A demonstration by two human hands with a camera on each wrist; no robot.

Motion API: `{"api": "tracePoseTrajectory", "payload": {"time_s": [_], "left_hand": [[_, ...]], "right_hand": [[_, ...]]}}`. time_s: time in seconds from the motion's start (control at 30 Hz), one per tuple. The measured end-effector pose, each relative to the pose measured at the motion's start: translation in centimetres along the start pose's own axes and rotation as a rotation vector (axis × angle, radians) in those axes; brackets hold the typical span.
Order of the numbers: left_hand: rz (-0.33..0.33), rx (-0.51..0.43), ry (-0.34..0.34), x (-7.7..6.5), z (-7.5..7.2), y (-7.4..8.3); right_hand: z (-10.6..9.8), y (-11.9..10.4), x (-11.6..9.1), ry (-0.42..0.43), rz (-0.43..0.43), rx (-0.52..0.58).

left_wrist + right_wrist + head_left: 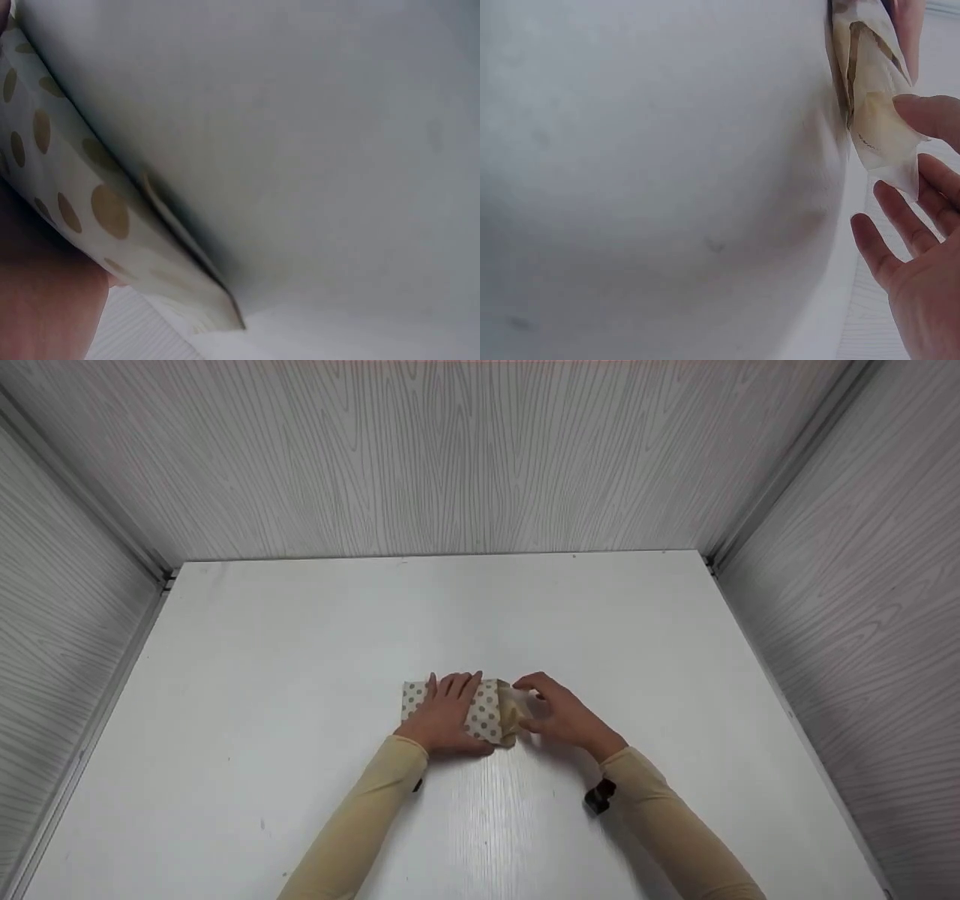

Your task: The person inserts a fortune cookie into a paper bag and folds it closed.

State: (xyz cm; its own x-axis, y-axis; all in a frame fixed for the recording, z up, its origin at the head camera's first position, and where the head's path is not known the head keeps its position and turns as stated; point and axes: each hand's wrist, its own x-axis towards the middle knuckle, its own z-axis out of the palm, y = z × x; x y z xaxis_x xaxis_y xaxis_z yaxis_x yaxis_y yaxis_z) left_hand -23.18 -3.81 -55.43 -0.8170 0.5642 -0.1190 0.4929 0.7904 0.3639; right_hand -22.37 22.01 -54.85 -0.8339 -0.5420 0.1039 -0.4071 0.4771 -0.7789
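Four fingers of the left hand (444, 720) lie extended and spread over the dotted packet (484, 711), palm down; thumb out along the near edge. Right hand (566, 720): digits apart and loosely bent, at the packet's right end. Thumb meets a translucent, yellowish sheet (885, 135) there; fingertips lie close about its tip. Cannot tell how firmly it is touched.

Packet: pale with tan-olive dots, flattish, lying on the white table (300, 660) near its middle, between and under the hands. Mouth faces the right hand, creased, edges parted. The sheet sits in the mouth and juts out of it; small dark print near its lower part. Deeper contents hidden. Left wrist view: a thin edge stands slightly off the packet's side.

Outward: tan sleeves (360, 810), a small black object (600, 796) at the right wrist. Pale wood-grain panels (450, 457) rise behind and at both sides.
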Motion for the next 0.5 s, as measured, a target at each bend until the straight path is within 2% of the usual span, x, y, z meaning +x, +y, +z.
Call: {"api": "tracePoseTrajectory", "payload": {"time_s": [0.23, 0.5], "left_hand": [[-0.007, 0.004, 0.003, 0.1, -0.1, 0.0], [-0.006, -0.014, 0.010, -0.1, 0.0, 0.0]], "right_hand": [[0.5, -0.3, 0.3, 0.010, 0.002, 0.022], [1.2, -0.4, 0.7, 0.059, -0.020, 0.168]]}}
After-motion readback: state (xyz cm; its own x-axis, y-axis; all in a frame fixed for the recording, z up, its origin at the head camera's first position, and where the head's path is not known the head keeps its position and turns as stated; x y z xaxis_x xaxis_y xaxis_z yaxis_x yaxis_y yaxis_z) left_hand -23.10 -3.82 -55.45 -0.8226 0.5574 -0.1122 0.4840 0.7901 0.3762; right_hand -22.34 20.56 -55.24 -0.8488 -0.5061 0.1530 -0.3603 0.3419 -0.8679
